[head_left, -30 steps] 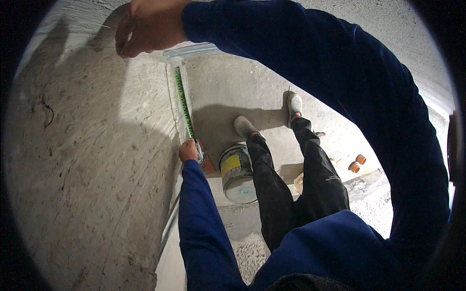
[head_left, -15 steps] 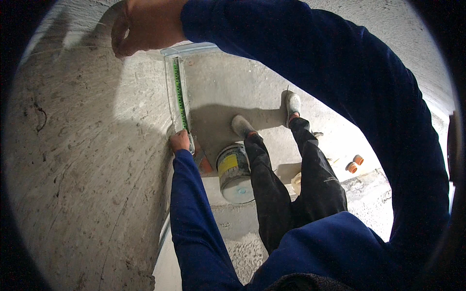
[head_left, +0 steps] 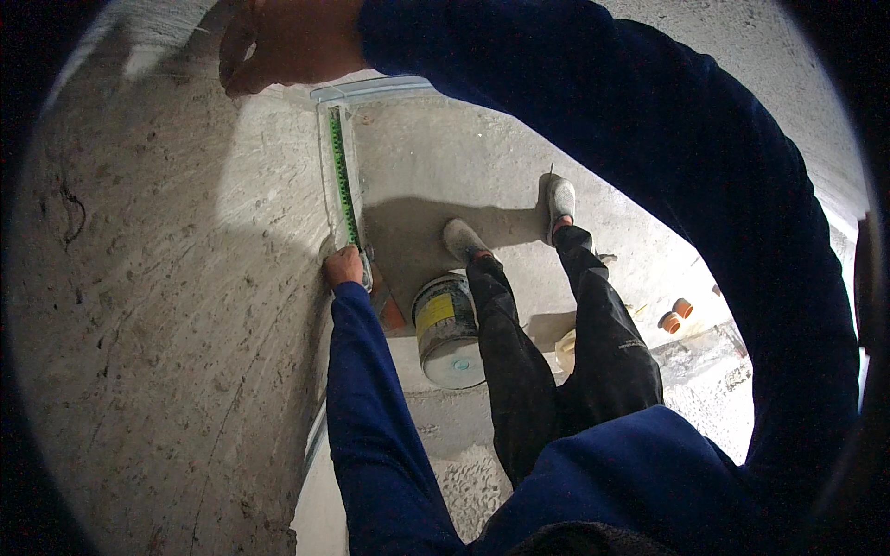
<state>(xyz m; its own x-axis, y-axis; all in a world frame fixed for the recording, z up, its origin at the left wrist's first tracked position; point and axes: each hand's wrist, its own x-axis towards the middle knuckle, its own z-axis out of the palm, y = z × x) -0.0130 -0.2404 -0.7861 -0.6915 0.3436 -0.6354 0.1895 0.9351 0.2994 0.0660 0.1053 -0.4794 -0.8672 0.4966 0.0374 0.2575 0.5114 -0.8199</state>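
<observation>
A green measuring tape (head_left: 343, 176) runs down a pale strip along the edge of a rough concrete wall (head_left: 167, 306). My left hand (head_left: 345, 267) grips the tape's lower end and presses it against that edge. My right hand (head_left: 278, 42) is raised at the top of the view, fingers curled against the wall just above a pale horizontal bar (head_left: 375, 89). That hand sits a little to the left of the tape's upper end, and I cannot see what, if anything, it holds. Both arms are in blue sleeves.
Far below, a metal bucket (head_left: 447, 329) with a yellow label stands on the concrete floor (head_left: 445, 167) beside my shoes (head_left: 559, 196). Two orange pipe ends (head_left: 675, 315) lie to the right. Pale gravel (head_left: 464, 482) lies near the wall's foot.
My left hand has slid slightly up and to the left along the wall edge with the tape. My right hand has stayed at the top.
</observation>
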